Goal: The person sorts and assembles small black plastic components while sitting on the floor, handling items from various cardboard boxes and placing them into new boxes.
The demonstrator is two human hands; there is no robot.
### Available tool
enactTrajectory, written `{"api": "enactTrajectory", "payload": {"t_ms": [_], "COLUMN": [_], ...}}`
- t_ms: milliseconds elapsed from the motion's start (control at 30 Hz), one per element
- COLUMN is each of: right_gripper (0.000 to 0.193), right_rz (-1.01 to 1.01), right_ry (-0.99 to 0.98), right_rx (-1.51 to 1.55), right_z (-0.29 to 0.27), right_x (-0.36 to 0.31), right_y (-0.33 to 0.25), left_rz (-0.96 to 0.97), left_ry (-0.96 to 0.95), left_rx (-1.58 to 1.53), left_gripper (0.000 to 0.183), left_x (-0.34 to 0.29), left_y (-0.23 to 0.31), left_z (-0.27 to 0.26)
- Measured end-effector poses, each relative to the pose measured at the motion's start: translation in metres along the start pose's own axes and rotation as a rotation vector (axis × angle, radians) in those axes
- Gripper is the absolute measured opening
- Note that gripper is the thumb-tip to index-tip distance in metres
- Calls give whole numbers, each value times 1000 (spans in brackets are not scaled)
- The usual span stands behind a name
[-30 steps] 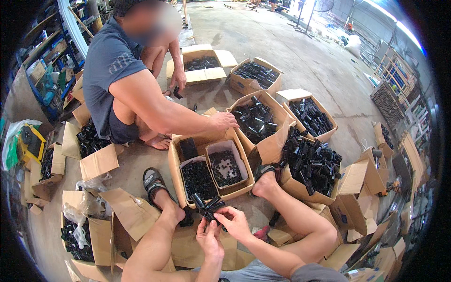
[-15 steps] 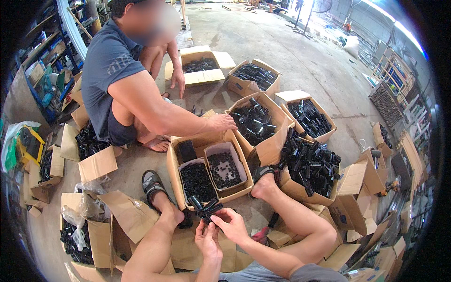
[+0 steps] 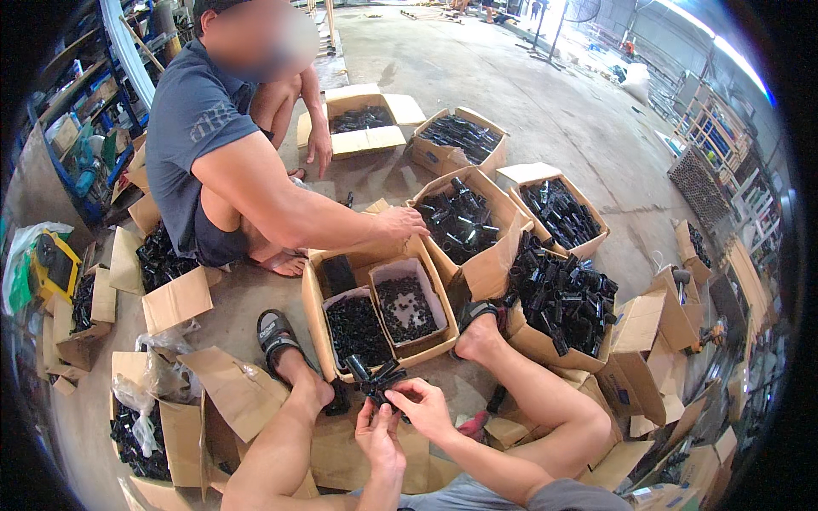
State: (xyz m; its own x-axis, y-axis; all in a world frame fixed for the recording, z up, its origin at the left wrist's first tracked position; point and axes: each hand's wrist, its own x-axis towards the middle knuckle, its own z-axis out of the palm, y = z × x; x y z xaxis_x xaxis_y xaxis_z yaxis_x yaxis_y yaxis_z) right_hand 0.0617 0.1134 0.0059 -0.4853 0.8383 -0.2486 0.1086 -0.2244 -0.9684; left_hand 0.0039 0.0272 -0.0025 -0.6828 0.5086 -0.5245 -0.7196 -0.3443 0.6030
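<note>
Between my legs, both hands are closed around a cluster of black tubular parts [image 3: 372, 377]. My left hand [image 3: 380, 436] supports the cluster from below, fingers pointing up. From the right, my right hand [image 3: 423, 409] pinches at the cluster's near side, thumb and fingers together. What lies right between the fingertips is too small and dark to make out. Just beyond the cluster stands a cardboard box [image 3: 317, 328] with two inner trays. The left tray holds small black pieces [image 3: 358, 330], the right one a thinner layer of small black pieces [image 3: 407, 305].
A co-worker [image 3: 226, 136] squats at the far left, one hand [image 3: 400, 223] over the edge of a box of black tubes [image 3: 458, 221]. More tubes fill a box [image 3: 562, 298] beside my right foot. Open cartons [image 3: 183, 439] flank my legs; flattened cardboard [image 3: 341, 456] lies beneath.
Both hands and the black cluster have shifted very slightly, the grip staying the same. The co-worker leans a little further left; their hand remains by the tube box.
</note>
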Motion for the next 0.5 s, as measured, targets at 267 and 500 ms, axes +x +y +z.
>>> {"api": "enactTrajectory", "payload": {"t_ms": [267, 500], "right_gripper": [15, 15], "right_rz": [-43, -48], "right_ry": [13, 60], "right_rx": [-34, 71], "right_z": [0, 6], "right_x": [-2, -4], "right_y": [2, -5], "left_rz": [7, -1], "left_ry": [-10, 3], "left_rx": [-9, -27], "left_gripper": [39, 39], "left_x": [0, -1], "left_y": [-5, -3], "left_z": [-5, 0]}}
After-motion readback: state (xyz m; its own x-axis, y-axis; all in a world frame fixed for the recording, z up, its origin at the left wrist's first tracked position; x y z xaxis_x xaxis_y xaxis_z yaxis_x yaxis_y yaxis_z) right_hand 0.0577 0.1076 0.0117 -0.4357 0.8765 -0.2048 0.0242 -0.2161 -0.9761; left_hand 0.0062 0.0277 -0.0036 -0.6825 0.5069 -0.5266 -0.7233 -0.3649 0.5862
